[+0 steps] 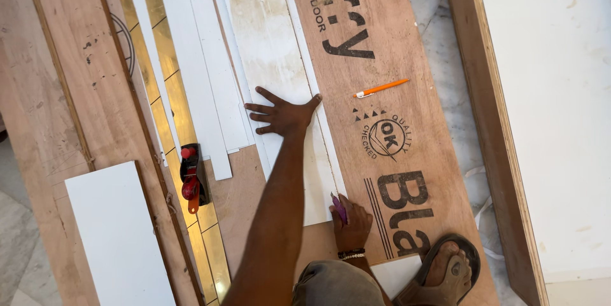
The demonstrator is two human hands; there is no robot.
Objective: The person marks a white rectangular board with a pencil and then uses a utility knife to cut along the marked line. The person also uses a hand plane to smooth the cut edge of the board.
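Observation:
My left hand (283,115) lies flat, fingers spread, on a long white laminate sheet (267,45) beside a brown plywood board (375,39). My arm stretches out from the bottom of the view. My right hand (351,223), with a beaded bracelet at the wrist, grips a small purple cutter (338,207). The cutter's tip sits at the right edge of the white sheet, where it meets the plywood. An orange pen (380,88) lies on the plywood, to the right of my left hand.
A red and black hand plane (191,179) rests on gold strips (167,58) left of several white strips (203,77). A white panel (118,236) lies at lower left. A sandalled foot (449,271) is on the plywood. A wood-edged white board (554,121) lies on the right.

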